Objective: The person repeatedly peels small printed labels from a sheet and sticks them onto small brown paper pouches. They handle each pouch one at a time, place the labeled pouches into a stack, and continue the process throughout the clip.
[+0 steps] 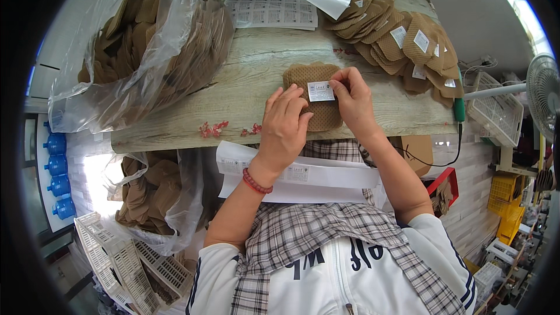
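A brown perforated pad point(324, 118) with rounded edges lies on the table in front of me. It seems to rest on at least one more pad. A small white printed label point(321, 91) is on its middle. My right hand point(354, 102) pinches the label's right edge between thumb and forefinger. My left hand point(284, 125), wearing a red bead bracelet point(256, 181), lies on the pad's left side. Its fingers are bent and apart, with fingertips beside the label's left edge. Across my lap is a white sheet of labels point(303, 182).
A clear plastic bag point(169, 64) full of brown pads stands at left. Overlapping labelled pads point(402, 41) spread over the far right. Label sheets point(271, 11) lie at the back. A green-handled tool point(459, 108) with a cord hangs at the right edge, near a fan point(542, 96).
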Motion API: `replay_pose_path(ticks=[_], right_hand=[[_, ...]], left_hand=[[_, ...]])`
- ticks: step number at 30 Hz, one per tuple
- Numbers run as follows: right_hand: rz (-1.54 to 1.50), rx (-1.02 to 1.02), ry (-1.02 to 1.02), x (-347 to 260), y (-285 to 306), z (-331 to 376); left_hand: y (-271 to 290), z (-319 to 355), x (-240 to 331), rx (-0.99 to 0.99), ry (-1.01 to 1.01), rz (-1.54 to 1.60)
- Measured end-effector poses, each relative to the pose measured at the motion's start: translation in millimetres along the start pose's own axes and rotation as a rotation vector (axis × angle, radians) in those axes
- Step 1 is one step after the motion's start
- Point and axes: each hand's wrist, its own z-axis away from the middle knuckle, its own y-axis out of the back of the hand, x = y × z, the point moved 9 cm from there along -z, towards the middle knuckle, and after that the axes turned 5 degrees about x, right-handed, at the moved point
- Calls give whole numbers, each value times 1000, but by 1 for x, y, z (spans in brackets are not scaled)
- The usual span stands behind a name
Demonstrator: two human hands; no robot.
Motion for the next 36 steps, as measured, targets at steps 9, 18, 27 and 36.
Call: replay_pose_path(ticks=[9,18,27,36], right_hand=[[-1,12,20,-7,2,5],[39,33,65,-9,2,6],[75,42,84,-15,1,9],[212,80,246,-25,1,12]], left_hand=[[-1,-1,2,-9,-9,-20],[-3,-1,4,-29,-21,-41],[-10,1,11,-123,-101,-155],[-18,6,18,-208,-149,-274]])
